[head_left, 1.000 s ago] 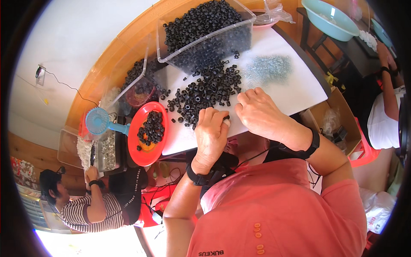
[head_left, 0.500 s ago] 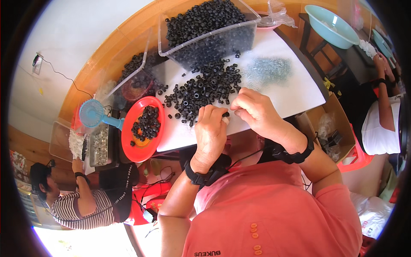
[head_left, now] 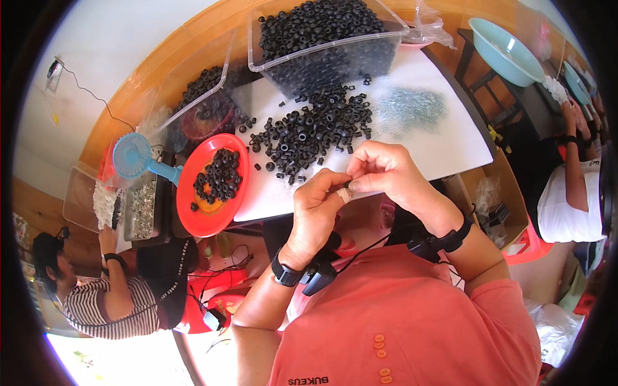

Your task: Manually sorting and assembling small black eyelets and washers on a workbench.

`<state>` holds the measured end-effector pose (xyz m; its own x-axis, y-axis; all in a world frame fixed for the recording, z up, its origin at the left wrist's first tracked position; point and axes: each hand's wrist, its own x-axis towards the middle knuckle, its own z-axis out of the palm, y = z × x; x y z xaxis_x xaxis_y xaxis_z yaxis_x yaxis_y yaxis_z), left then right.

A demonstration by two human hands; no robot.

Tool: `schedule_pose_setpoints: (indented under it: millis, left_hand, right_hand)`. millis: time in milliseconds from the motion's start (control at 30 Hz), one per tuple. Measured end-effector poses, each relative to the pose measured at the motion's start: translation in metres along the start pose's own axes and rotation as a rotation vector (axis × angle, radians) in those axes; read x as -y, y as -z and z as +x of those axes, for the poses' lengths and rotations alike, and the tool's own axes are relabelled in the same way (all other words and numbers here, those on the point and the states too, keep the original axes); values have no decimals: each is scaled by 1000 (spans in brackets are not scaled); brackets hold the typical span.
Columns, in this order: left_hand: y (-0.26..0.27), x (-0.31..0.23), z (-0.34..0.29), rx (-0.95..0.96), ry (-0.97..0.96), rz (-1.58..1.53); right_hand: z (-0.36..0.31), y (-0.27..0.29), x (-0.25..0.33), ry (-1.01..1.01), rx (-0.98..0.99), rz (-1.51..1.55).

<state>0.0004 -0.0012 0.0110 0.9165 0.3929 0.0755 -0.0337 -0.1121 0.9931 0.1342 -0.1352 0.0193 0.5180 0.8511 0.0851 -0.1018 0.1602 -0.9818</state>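
Observation:
My left hand (head_left: 317, 204) is closed in a pinch on a small black plastic part (head_left: 347, 184), just over the table's near edge. A pale wrap (head_left: 344, 194) covers its thumb tip. My right hand (head_left: 388, 172) meets it there, thumb and forefinger pressed together; what they hold is too small to make out. Beyond both hands a heap of black ring-like plastic parts (head_left: 312, 132) lies on the white tabletop (head_left: 460, 145). Right of the heap is a patch of thin, shiny, clear or metallic pieces (head_left: 412, 108).
A clear bin (head_left: 328, 61) of black parts stands at the back. A red plate (head_left: 183, 215) with black parts sits left, near a blue fan (head_left: 132, 154). A cardboard box (head_left: 505, 177) is at right. Two other people (head_left: 116, 302) work at either side.
My hands have come together; the right moved left and down to touch the left hand's fingertips at the black part. The view has shifted slightly.

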Motion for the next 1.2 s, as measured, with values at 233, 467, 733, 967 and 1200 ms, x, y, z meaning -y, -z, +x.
schedule_pose_setpoints:
  millis: [233, 467, 733, 967, 1200]
  left_hand:
    - [14, 4, -1, 46, 77, -168]
    - [21, 2, 1, 20, 192, -402]
    - [21, 3, 1, 28, 184, -409]
    - [19, 3, -1, 6, 190, -432]
    - [19, 3, -2, -1, 198, -391]
  right_hand:
    - [6, -2, 7, -96, 56, -53]
    - [4, -5, 6, 115, -150, -371]
    - [33, 6, -9, 536, -244, -1388]
    - [35, 9, 0, 438, -111, -1584]
    - [8, 13, -4, 482, -117, -1561]
